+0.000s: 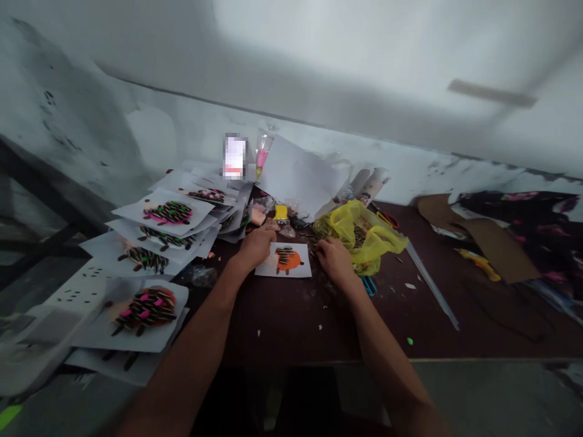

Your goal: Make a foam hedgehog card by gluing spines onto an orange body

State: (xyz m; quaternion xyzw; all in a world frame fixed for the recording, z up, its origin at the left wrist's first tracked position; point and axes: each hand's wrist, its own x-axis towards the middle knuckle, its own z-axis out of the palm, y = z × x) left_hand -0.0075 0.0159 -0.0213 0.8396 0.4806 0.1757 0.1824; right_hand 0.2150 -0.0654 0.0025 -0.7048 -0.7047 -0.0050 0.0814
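Note:
A white card (301, 271) lies on the dark table before me. On it is an orange clay hedgehog (286, 260) with dark stick spines on its upper part and brown feet. My left hand (259, 247) is at the card's upper left corner, fingers closed together over that edge. To the right of the card, my right hand (336, 258) has its fingertips pinched down among small dark sticks (310, 237). Anything between those fingertips is too small to make out. Touching distance from this hand is a yellow plastic bag (380, 240) with more sticks inside.
Finished-looking hedgehog cards (166, 212) are stacked in overlapping piles at left. Behind the card sit a yellow clay block (281, 212) and peach clay (258, 215). Blue-handled scissors (368, 285), a clear strip (432, 285) and a yellow tool (480, 262) lie to the right.

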